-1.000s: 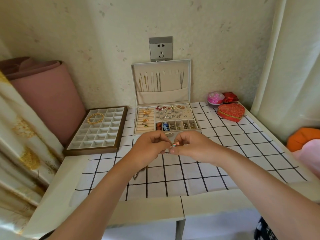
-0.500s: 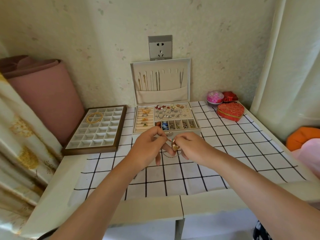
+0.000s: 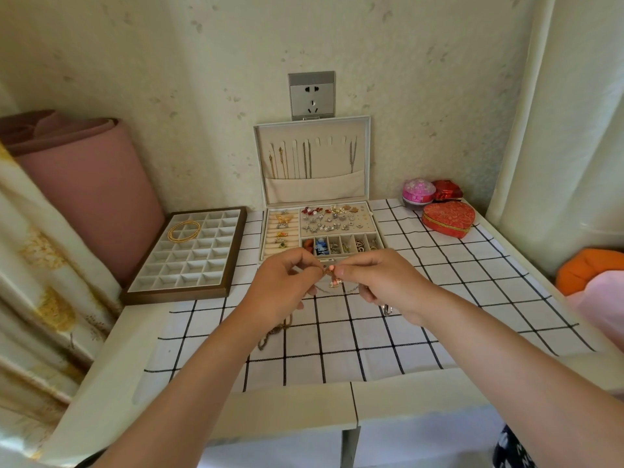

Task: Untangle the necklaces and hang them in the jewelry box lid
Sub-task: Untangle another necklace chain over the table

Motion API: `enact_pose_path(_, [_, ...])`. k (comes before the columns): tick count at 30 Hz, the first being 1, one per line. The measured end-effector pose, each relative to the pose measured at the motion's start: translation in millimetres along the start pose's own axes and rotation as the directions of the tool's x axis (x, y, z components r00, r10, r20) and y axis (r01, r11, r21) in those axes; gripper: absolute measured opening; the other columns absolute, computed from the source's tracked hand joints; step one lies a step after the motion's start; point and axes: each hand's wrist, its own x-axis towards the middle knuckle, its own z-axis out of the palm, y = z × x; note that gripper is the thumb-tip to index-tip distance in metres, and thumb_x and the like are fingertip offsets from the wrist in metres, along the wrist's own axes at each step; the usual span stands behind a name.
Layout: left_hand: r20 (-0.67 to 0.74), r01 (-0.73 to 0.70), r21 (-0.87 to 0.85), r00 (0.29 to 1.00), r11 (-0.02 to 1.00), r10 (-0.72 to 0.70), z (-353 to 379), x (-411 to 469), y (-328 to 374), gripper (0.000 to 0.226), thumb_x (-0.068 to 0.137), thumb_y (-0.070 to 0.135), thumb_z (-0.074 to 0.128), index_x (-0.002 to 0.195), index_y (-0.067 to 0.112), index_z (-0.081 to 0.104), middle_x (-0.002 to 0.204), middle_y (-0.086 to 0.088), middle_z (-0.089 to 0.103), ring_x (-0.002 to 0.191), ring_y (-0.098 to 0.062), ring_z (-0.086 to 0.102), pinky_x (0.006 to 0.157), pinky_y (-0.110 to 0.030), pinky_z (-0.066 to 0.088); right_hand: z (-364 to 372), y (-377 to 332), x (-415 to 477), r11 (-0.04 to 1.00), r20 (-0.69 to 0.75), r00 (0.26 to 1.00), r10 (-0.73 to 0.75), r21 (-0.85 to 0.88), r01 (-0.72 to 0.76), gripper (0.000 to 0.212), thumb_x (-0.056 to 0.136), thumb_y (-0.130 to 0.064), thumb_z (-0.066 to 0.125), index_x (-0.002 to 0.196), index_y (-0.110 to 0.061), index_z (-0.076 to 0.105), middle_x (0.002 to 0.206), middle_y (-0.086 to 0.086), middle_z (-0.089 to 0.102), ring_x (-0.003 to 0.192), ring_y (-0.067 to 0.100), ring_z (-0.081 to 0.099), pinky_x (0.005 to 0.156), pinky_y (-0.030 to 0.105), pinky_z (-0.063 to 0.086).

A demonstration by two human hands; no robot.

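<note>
My left hand (image 3: 287, 288) and right hand (image 3: 381, 282) meet just in front of the jewelry box (image 3: 379, 233), raised a little over the checked cloth (image 3: 337, 349) that it stands on. On both hands the fingers are curled in, and each thumb and forefinger pinch the tangled necklaces (image 3: 332, 276) between them. The knot, with a small orange and pale bead in it, sits in the gap between my fingertips, close to the front edge of the box. A thin loop sags below it from one hand to the other. A darker chain end (image 3: 275, 332) trails down from under my left hand onto the cloth, nearer to me than the box. Something small and silvery shows under my right palm, but I cannot tell what it is.

The box lid (image 3: 324, 194) stands upright at the back of the box, with several hung chains (image 3: 307, 160) running down into its pocket. Left of the box lies a divided tray (image 3: 189, 265) holding gold bangles (image 3: 184, 230). Right of the box sits a red heart-shaped box (image 3: 448, 219), with a pink round box (image 3: 418, 191) behind it.
</note>
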Motion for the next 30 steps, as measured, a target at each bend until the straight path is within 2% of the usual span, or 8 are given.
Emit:
enact_pose_path(4, [0.076, 0.006, -0.026, 0.997, 1.000, -0.004, 4, -4, 1, 0.012, 0.097, 0.011, 0.056, 0.087, 0.016, 0.062, 0.081, 0.001, 0.071, 0.065, -0.019, 0.068, 0.056, -0.029, 0.050, 4, 0, -1, 0.995, 0.014, 0.999, 0.044, 0.087, -0.045, 0.017, 0.098, -0.018, 0.061, 0.096, -0.010, 0.077, 0.073, 0.001, 0.071, 0.042, 0.010, 0.031, 0.040, 0.021, 0.021])
enact_pose_path(13, [0.051, 0.044, -0.068, 0.998, 0.997, -0.040, 7, -4, 1, 0.015, 0.100, 0.013, 0.050, 0.088, 0.016, 0.058, 0.072, -0.009, 0.072, 0.057, -0.032, 0.067, 0.048, -0.027, 0.045, 7, 0, -2, 0.984, 0.095, 0.995, -0.040, -0.167, 0.055, 0.015, 0.098, -0.015, 0.060, 0.107, -0.013, 0.072, 0.070, -0.001, 0.067, 0.053, -0.002, 0.056, 0.049, 0.006, 0.037])
enact_pose_path(16, [0.044, 0.042, -0.032, 0.998, 0.999, -0.041, 7, -6, 0, 0.014, 0.103, 0.017, 0.047, 0.093, 0.017, 0.056, 0.075, -0.007, 0.073, 0.055, -0.030, 0.066, 0.046, -0.027, 0.045, 4, -1, -2, 0.985, 0.100, 0.994, 0.036, -0.174, -0.018, 0.017, 0.099, -0.015, 0.058, 0.112, -0.022, 0.066, 0.067, -0.003, 0.067, 0.038, 0.001, 0.040, 0.039, 0.010, 0.029])
enact_pose_path(21, [0.028, 0.048, -0.083, 0.999, 0.995, -0.045, 4, -2, -1, 0.014, 0.107, 0.018, 0.040, 0.097, 0.013, 0.050, 0.077, -0.009, 0.074, 0.055, -0.033, 0.067, 0.048, -0.031, 0.048, 1, -5, -4, 0.987, 0.111, 0.992, 0.052, -0.154, -0.035, 0.019, 0.097, -0.014, 0.056, 0.091, -0.003, 0.070, 0.064, -0.003, 0.057, 0.040, 0.003, 0.033, 0.040, 0.017, 0.026])
enact_pose_path(24, [0.066, 0.054, -0.150, 0.997, 0.987, -0.045, -2, -3, 3, 0.013, 0.105, 0.013, 0.045, 0.098, 0.006, 0.052, 0.079, -0.011, 0.072, 0.056, -0.033, 0.067, 0.048, -0.032, 0.050, 1, -4, -4, 0.986, 0.121, 0.992, -0.018, -0.164, 0.038, 0.012, 0.087, -0.026, 0.076, 0.095, -0.017, 0.078, 0.070, -0.011, 0.069, 0.061, -0.002, 0.059, 0.066, 0.019, 0.050])
enact_pose_path(26, [0.084, 0.057, -0.172, 0.996, 0.983, -0.043, -5, -5, 6, 0.013, 0.104, 0.013, 0.048, 0.098, 0.003, 0.054, 0.086, -0.012, 0.069, 0.058, -0.030, 0.068, 0.049, -0.033, 0.053, 1, -1, -2, 0.984, 0.092, 0.994, -0.066, -0.157, 0.080, 0.016, 0.086, -0.031, 0.078, 0.099, -0.022, 0.078, 0.080, -0.013, 0.074, 0.074, -0.005, 0.063, 0.078, 0.018, 0.050])
enact_pose_path(28, [0.087, 0.058, -0.173, 0.995, 0.983, -0.043, -5, -6, 7, 0.015, 0.103, 0.013, 0.050, 0.098, 0.000, 0.056, 0.093, -0.012, 0.065, 0.061, -0.026, 0.068, 0.051, -0.034, 0.056, 2, -3, -1, 0.986, 0.046, 0.998, -0.052, -0.159, 0.059, 0.020, 0.096, -0.033, 0.065, 0.100, -0.016, 0.076, 0.056, -0.019, 0.062, 0.054, -0.007, 0.056, 0.057, 0.007, 0.040])
enact_pose_path(30, [0.088, 0.059, -0.164, 0.995, 0.985, -0.045, -4, -7, 7, 0.015, 0.102, 0.013, 0.051, 0.095, 0.002, 0.057, 0.096, -0.011, 0.062, 0.063, -0.021, 0.066, 0.052, -0.035, 0.057, 2, -2, 1, 0.986, -0.025, 1.000, -0.007, -0.169, 0.003, 0.039, 0.102, -0.040, 0.052, 0.090, -0.006, 0.069, 0.048, -0.013, 0.041, 0.042, 0.003, 0.037, 0.046, 0.015, 0.030])
